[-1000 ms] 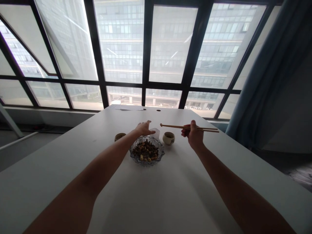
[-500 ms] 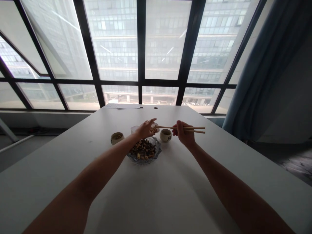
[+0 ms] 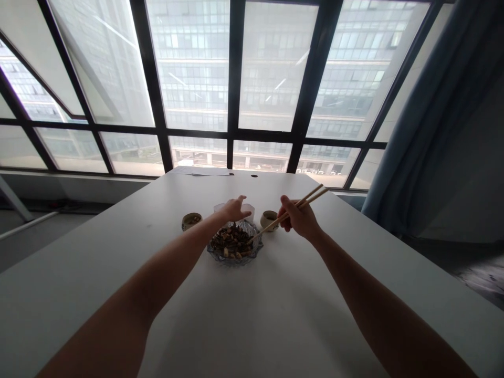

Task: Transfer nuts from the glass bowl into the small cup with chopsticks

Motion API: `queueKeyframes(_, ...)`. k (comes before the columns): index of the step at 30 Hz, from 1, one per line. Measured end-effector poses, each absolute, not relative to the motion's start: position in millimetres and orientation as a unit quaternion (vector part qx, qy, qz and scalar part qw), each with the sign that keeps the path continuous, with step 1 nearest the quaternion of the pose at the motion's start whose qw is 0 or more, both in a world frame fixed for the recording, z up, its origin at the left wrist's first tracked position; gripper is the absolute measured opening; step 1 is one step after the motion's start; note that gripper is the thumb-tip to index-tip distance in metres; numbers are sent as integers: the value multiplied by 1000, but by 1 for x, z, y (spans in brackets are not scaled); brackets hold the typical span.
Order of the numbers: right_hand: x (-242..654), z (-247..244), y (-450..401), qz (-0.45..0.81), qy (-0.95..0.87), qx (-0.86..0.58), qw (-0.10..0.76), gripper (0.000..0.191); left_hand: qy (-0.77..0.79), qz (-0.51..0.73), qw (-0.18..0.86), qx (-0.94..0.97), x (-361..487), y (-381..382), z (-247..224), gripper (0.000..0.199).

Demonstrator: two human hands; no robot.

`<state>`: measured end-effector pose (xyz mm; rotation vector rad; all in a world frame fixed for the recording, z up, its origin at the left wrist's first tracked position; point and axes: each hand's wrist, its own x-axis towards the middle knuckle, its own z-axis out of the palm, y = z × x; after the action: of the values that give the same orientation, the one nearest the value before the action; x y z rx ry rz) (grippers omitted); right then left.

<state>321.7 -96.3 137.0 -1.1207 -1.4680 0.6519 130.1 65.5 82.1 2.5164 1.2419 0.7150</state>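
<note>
Head view, glass bowl: the scalloped glass bowl sits just nearer the viewer than the left fingers, to the left of and nearer than the right fingers; it holds a heap of dark brown pieces, with paler ones at the near side.
Right cup: the small pale cup with a dark mark stands just left of the right fingers, partly behind the chopsticks; its contents are unclear.
Left cup: the other small cup stands well left of the left fingers, with some light bits inside.
Clear containers: one clear container is at the left fingertips, another just left of that hand; what they hold cannot be told.
Chopsticks: two light wooden chopsticks slant from above the right fingers down past the right cup, tips at the bowl's right side; whether they pinch a piece is unclear.
Right hand: its fingers are closed around the chopsticks.
Left hand: the left hand has thumb and forefinger spread wide.
In the way: the left hand and wrist hide parts of the clear containers and bowl.
Surroundings: white table beneath; papers well beyond the left fingers.
</note>
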Motion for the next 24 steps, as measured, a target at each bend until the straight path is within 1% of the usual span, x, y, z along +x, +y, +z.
queueKeyframes(2,313,135,-99,307,-652,-478,502,67,410,252,119,868,116,60,87,66)
queueKeyframes(4,304,128,-100,323,-678,-475,458,67,380,263,93,882,97,52,91,58)
queueKeyframes(6,294,118,-99,320,-701,-460,442,64,360,276,54,890,74,43,93,51)
queueKeyframes(8,288,109,-96,295,-726,-434,445,60,359,298,27,884,50,34,93,47)
queueKeyframes(11,288,103,-93,244,-736,-416,475,59,383,338,0,859,18,24,86,42)
queueKeyframes(14,297,111,-94,212,-694,-447,523,63,412,369,-7,833,-4,18,75,36)
queueKeyframes(16,304,123,-99,181,-685,-474,523,66,421,390,-6,819,-12,16,67,34)
queueKeyframes(20,308,143,-112,116,-736,-517,421,64,426,419,-21,801,-17,14,52,35)
queueKeyframes(22,304,147,-117,89,-757,-530,371,62,428,427,-28,796,-17,13,46,34)
queueKeyframes(24,300,146,-119,78,-765,-541,340,59,429,429,-33,794,-18,11,42,33)
